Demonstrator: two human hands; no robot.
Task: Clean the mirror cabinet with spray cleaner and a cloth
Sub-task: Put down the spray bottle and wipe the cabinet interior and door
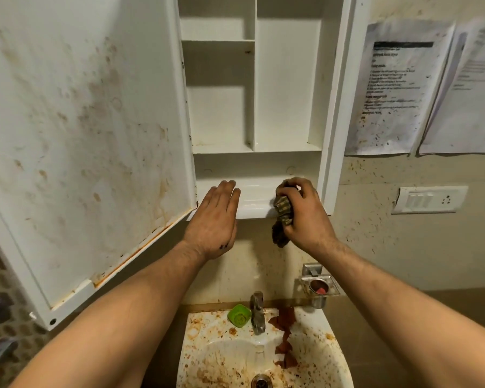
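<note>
Stained sink (331, 354) with tap (257, 312) and green dish (239, 315); printed sheet (398, 88) and switch plate (429, 199) on wall (389, 247)

No legible text, print on the two wall sheets (395, 88) (stained and blurred) beyond reading

**Bare arms, grimy hands**

Both arms are bare from the lower edge of the view up to the fingertips. The left forearm (129, 312) and the right forearm (389, 298) carry fine, sparse hair. The left hand (212, 219) bears a small cluster of dark specks on its outer edge near the wrist, and its back looks smudged. The right hand (303, 214) shows similar grime over the knuckles and fingers (294, 182).
</note>
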